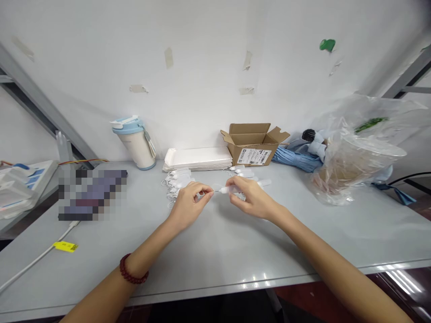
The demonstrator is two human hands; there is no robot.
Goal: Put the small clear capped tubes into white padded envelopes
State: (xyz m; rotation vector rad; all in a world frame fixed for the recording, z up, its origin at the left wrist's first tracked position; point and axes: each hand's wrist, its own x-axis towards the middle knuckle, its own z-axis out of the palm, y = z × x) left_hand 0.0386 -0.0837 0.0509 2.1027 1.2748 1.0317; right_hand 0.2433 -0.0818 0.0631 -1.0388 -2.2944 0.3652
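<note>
My right hand (247, 197) is closed round a small translucent needle-tip bottle (229, 190), held sideways with its thin metal tip toward the left. Facing it, my left hand (192, 201) has thumb and forefinger pinched together close to that tip. Whatever sits in the pinch is too small to make out; a thin white strand shows near the fingers. Just behind my left hand lies a group of similar small bottles (180, 175) with white strings. More small bottles (245, 173) lie behind my right hand, partly covered by it.
Along the wall stand a cream tumbler with a blue lid (136, 146), a stack of white flat boxes (200, 158) and an opened cardboard box (254, 150). To the right are a blue folded umbrella (296, 158) and a plastic-wrapped tub (350, 157). A white cable (40, 255) crosses the left.
</note>
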